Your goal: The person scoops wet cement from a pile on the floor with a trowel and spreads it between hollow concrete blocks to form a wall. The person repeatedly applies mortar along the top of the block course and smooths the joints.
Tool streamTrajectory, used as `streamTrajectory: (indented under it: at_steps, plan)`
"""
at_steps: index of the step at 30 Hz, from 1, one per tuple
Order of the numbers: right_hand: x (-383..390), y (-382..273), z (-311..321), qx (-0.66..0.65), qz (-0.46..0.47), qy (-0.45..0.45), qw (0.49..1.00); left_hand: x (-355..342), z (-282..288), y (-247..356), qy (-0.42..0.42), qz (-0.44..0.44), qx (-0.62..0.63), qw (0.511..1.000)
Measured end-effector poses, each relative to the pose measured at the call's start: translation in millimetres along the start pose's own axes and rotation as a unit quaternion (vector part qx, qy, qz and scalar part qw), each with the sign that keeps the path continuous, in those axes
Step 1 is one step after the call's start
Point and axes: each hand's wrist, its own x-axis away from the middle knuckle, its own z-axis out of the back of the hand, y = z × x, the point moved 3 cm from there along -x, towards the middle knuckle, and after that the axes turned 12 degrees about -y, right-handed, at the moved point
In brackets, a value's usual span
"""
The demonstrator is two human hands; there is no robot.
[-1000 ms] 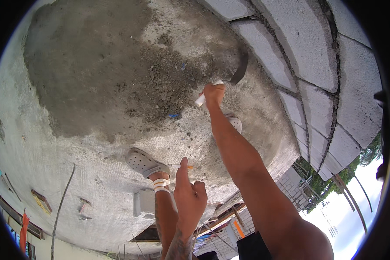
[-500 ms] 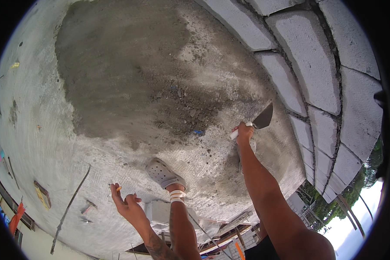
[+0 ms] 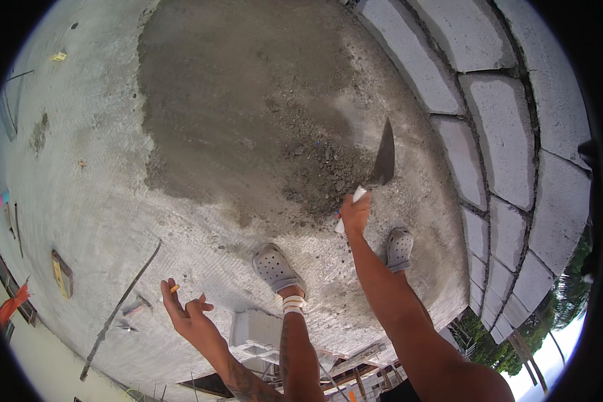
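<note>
My right hand [image 3: 355,216] is closed round the white handle of a trowel [image 3: 384,155]. Its dark pointed blade is tilted up, just right of a heap of crumbly grey mortar [image 3: 325,171]. Smoother damp mortar [image 3: 214,100] spreads across the floor to the heap's left. Lower left, my left hand [image 3: 195,327] hovers above the floor with fingers partly stretched, pinching what looks like a cigarette [image 3: 174,288] between two of them.
A wall of grey blocks [image 3: 499,127] rises on the right. My feet in grey clogs [image 3: 273,266] stand below the heap. A pale block [image 3: 256,328] sits behind them. On the left lie a thin rod [image 3: 122,305], a yellow-edged wooden piece [image 3: 63,275] and a hammer-like tool [image 3: 138,308].
My right hand has brought the trowel left toward the heap, and its blade now points more upward. My left hand keeps its pose, slightly lower left. The whole view has shifted.
</note>
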Motion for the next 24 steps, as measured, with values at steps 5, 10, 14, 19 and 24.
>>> streamTrajectory:
  at_steps: [5,10,14,19,24]
  plan:
    - [8.3,53.8,17.1,-0.316,-0.149,0.16,0.923,-15.0,24.6,-8.8,0.028,0.016,-0.005,0.999]
    - [11.8,-13.2,-190.1,-0.206,-0.077,0.057,0.974,-15.3,26.0,-14.7,0.006,0.002,-0.011,1.0]
    - [26.7,-82.7,-238.2,-0.188,-0.027,-0.029,0.981,-13.5,28.3,-16.0,0.029,-0.001,-0.035,0.999]
    - [44.4,-70.7,-125.1,0.018,0.059,-0.102,0.993,-16.5,29.7,-15.9,0.008,0.008,-0.034,0.999]
    - [-4.4,-20.2,-6.8,-0.359,-0.135,0.188,0.904,-25.9,36.6,-17.6,0.026,0.002,-0.016,1.0]
